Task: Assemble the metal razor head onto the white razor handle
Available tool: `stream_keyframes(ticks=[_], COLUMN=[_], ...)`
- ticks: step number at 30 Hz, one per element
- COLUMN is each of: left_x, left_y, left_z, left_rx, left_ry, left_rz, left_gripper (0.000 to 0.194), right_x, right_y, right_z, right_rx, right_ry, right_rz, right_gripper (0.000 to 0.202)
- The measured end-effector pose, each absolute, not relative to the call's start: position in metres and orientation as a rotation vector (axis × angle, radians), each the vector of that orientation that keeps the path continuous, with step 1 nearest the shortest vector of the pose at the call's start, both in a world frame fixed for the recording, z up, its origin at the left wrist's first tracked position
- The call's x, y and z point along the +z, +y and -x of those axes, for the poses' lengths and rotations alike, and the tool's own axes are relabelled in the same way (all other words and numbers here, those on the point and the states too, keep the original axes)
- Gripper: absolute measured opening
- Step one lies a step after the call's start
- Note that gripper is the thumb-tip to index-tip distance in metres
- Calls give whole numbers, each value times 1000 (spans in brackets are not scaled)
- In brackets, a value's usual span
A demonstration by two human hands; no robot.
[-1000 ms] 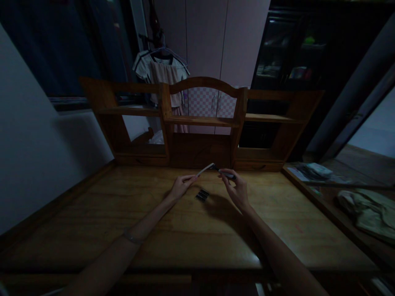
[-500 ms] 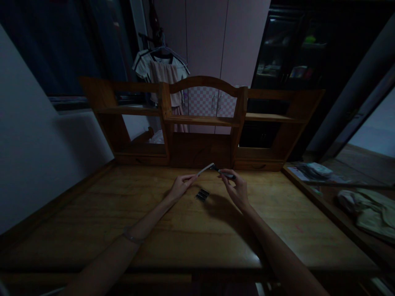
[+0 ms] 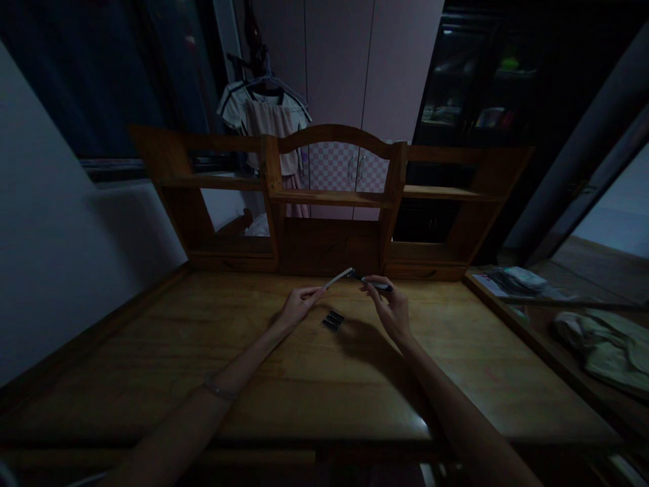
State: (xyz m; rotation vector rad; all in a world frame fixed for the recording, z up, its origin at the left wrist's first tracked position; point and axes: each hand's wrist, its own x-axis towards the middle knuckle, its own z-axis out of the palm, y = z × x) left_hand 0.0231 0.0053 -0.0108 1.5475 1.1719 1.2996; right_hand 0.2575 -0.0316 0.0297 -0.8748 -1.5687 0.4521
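My left hand (image 3: 295,308) is closed, pinching a slim whitish stick (image 3: 337,278) that slants up to the right. In my right hand (image 3: 391,309), fingers closed, is a dark pen-like tool with a pale band (image 3: 379,285). Its dark tip meets the far end of the stick, or comes very close to it; I cannot tell which. Both are held above the table. Below them lies a small group of dark strips (image 3: 333,320) on the wood, too dim to name.
The wooden table (image 3: 203,352) carries a shelf unit (image 3: 334,198) along its back. On the right are papers and a plastic-wrapped bundle (image 3: 524,279) and pale folded cloth (image 3: 608,345). Clothes (image 3: 268,122) hang behind the shelf. The room is dim.
My right hand and the tool have shifted slightly to the right. The stick's far end has moved a little to the right too. The dark strips lie about where they were.
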Motion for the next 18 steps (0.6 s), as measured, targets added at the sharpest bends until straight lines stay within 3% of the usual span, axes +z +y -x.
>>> stream_keyframes(ticks=[18], left_x=[-17], left_y=[10], left_z=[-22], left_rx=[1334], left_ry=[1232], left_rz=[-1640], left_gripper=[41], right_x=[28], right_y=[-32], right_z=[-257], right_rx=[414], right_ry=[-1588], right_rz=[882], right_gripper=[22])
